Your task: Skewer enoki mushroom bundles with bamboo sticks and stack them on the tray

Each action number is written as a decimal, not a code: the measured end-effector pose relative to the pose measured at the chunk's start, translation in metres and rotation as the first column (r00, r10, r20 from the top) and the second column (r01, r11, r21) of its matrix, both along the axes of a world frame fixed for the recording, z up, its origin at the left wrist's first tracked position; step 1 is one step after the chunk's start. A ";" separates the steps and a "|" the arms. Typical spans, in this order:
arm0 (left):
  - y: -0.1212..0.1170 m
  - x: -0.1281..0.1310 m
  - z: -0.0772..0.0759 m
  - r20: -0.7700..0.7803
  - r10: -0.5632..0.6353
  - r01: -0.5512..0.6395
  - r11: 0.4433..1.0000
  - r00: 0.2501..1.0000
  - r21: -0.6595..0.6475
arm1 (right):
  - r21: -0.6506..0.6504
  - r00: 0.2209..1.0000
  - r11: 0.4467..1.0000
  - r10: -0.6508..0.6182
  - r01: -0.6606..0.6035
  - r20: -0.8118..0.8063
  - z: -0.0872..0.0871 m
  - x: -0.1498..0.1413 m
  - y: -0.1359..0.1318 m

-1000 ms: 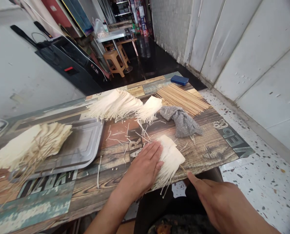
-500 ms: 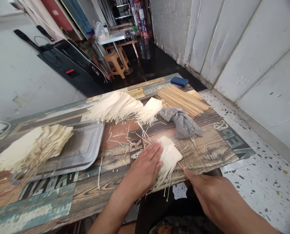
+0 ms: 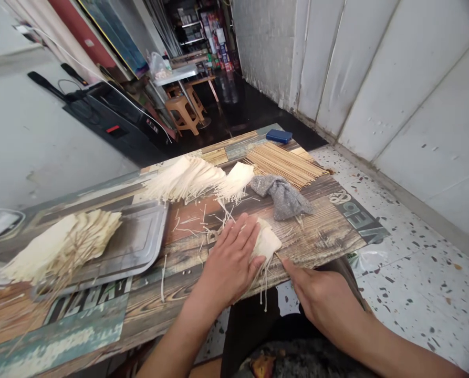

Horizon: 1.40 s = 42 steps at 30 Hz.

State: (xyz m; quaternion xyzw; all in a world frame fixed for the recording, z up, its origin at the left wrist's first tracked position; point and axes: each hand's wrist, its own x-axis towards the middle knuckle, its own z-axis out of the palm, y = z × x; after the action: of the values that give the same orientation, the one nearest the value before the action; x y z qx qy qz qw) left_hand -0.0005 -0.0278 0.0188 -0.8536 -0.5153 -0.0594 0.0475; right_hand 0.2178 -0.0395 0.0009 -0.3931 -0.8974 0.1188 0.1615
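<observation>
Under my left hand (image 3: pixel 234 257) lies a flat bunch of enoki mushrooms (image 3: pixel 269 240) near the table's front edge. The hand presses down flat, its fingers stretched over the bunch and covering much of it. My right hand (image 3: pixel 316 289) pinches a thin wooden skewer (image 3: pixel 278 256) at the bunch's right edge; the skewer's far end is hidden, so I cannot tell how deep it sits. A few long stems hang over the table edge. Beyond my hands, a small enoki bunch (image 3: pixel 238 180) lies beside a larger row of enoki bunches (image 3: pixel 185 178).
On the left, a metal tray (image 3: pixel 149 236) bears a stack of skewered enoki (image 3: pixel 66 241). A grey cloth (image 3: pixel 285 197), a pile of wooden skewers (image 3: pixel 285 164) and a blue box (image 3: pixel 279 136) lie at the right. Loose stems are scattered over the wood-patterned table (image 3: pixel 147 315).
My left hand has slid further over the enoki bunch, covering more of it. My right hand still pinches the skewer, close to the bunch. The whole view has shifted slightly.
</observation>
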 end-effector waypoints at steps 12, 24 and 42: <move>-0.012 0.033 -0.016 -0.078 -0.005 0.003 0.999 0.997 -0.034 | -0.309 0.935 0.950 -0.077 -0.037 -0.347 -0.023 0.011 -0.019; -0.007 0.018 -0.008 -0.008 -0.042 0.040 0.989 0.999 -0.141 | -0.242 0.960 0.970 -0.036 -0.033 -0.277 -0.028 -0.002 -0.013; 0.015 -0.037 0.033 0.603 0.350 -0.301 0.935 0.717 -0.185 | 0.034 0.903 0.999 0.022 -0.009 -0.429 -0.019 0.002 -0.011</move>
State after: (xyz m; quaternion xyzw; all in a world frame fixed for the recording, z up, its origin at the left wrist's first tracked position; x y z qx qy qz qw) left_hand -0.0371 -0.0127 0.0521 -0.6816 -0.6453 -0.3115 -0.1483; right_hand 0.2197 -0.0500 -0.0182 -0.3476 -0.8446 0.1897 0.3603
